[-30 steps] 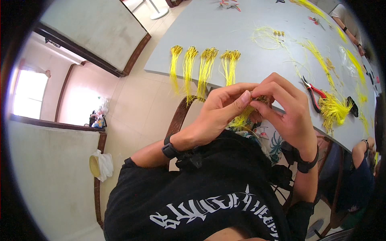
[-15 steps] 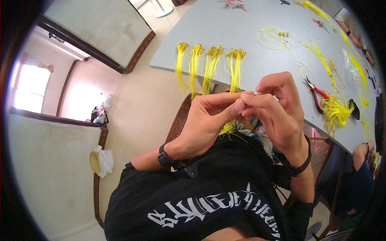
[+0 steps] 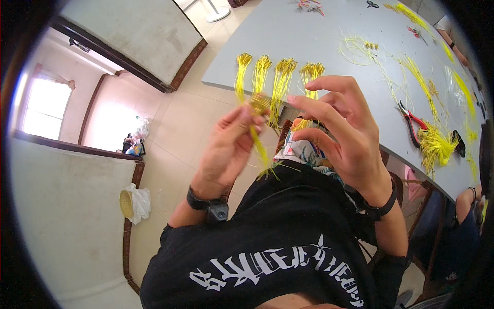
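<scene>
My left hand (image 3: pixel 218 152) is closed on a bundle of yellow strings (image 3: pixel 260 105) with gold-coloured ends bunched at the top. The strings' yellow tails hang below my fingers, and the hand is slightly blurred. My right hand (image 3: pixel 350 136) is open, its fingers spread and curved, with nothing seen in it. It is apart from the left hand, near the table's front edge. Several similar yellow string bundles (image 3: pixel 283 74) lie in a row along that edge, gold ends on the table, tails draping over. The rightmost bundle (image 3: pixel 311 72) is partly hidden by my right fingers.
The grey table (image 3: pixel 303 36) carries pliers with red and black handles (image 3: pixel 411 126), a heap of yellow strings (image 3: pixel 436 147) and loose strands (image 3: pixel 355 49). More pliers (image 3: pixel 310 7) lie at the far side. Another person's arm (image 3: pixel 465 203) is at the right.
My hands were together, fingertips pinching at the bundle. Now they are apart: the left has moved left with the bundle, and the right has let go and opened.
</scene>
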`<action>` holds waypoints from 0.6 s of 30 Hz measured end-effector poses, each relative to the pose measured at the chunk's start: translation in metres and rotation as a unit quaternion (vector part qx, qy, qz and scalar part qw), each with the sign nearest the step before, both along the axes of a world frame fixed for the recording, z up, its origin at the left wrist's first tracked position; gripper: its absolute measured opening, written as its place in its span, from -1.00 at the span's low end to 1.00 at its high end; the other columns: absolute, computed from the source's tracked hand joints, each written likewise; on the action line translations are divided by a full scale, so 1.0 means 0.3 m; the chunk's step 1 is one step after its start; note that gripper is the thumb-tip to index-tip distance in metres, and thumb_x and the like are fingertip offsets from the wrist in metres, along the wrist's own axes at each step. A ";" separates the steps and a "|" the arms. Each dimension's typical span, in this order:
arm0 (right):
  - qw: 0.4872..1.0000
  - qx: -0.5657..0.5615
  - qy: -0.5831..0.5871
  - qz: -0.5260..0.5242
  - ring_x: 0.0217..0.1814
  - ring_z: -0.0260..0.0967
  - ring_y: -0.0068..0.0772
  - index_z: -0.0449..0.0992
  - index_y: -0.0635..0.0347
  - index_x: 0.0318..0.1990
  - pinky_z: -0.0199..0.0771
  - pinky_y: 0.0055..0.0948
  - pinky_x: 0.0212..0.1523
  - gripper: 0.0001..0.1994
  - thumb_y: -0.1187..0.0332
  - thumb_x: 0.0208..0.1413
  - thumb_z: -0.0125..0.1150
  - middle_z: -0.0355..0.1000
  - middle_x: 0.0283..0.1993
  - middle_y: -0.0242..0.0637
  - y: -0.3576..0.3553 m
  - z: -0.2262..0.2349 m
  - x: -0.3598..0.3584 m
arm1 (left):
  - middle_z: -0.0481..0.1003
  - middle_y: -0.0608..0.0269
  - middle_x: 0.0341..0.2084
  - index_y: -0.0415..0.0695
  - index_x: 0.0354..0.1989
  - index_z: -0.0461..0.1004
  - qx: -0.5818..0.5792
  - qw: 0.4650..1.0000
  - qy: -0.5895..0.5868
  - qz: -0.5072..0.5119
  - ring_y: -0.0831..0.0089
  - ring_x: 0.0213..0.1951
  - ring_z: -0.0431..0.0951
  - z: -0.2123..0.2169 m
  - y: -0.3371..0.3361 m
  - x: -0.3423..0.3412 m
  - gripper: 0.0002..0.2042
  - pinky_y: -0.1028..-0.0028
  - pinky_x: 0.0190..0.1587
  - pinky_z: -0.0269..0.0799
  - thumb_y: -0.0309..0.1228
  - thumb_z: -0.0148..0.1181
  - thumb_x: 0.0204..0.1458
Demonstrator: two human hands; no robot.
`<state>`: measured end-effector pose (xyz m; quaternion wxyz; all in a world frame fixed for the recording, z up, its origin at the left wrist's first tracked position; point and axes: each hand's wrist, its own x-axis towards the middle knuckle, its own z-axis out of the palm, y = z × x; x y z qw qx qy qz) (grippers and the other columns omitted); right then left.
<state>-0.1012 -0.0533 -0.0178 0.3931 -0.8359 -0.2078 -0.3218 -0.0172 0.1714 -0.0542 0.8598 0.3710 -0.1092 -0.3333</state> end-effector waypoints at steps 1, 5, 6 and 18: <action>1.000 0.000 0.001 0.000 -0.25 0.49 -0.44 0.62 0.24 0.07 0.54 -0.47 -0.22 -0.57 0.49 -0.02 0.50 0.34 0.12 -0.15 -0.001 -0.002 -0.004 | 0.58 0.07 -0.03 -0.31 0.15 0.49 0.007 0.997 -0.019 0.069 0.53 -0.12 0.56 -0.005 0.025 0.030 -0.70 0.53 0.03 0.53 -0.38 0.12 0.37; 0.998 -0.030 0.051 0.013 -0.21 0.48 -0.43 0.62 0.21 0.01 0.56 -0.40 -0.16 -0.61 0.50 -0.03 0.51 0.34 0.14 -0.16 -0.005 -0.023 -0.020 | 0.61 0.06 -0.05 -0.38 0.08 0.55 0.096 0.938 -0.167 0.290 0.50 -0.10 0.61 -0.018 0.107 0.204 -0.72 0.54 0.05 0.56 -0.45 0.25 0.29; 0.997 -0.043 0.068 0.016 -0.20 0.48 -0.43 0.63 0.20 -0.01 0.57 -0.37 -0.14 -0.62 0.51 -0.04 0.51 0.34 0.15 -0.16 -0.005 -0.030 -0.023 | 0.61 0.06 -0.05 -0.38 0.08 0.55 0.119 0.933 -0.141 0.309 0.50 -0.10 0.61 -0.026 0.114 0.260 -0.72 0.54 0.05 0.56 -0.45 0.25 0.29; 0.985 -0.070 0.149 0.049 -0.16 0.49 -0.29 0.57 0.25 -0.19 0.56 -0.32 -0.18 -0.80 0.46 0.05 0.43 0.35 0.10 -0.17 -0.050 -0.069 -0.055 | 0.71 0.06 -0.41 -0.27 -0.12 0.71 0.499 0.643 -0.416 0.406 0.48 -0.40 0.70 -0.163 -0.013 0.615 -0.69 0.46 -0.17 0.52 -0.31 0.45 0.04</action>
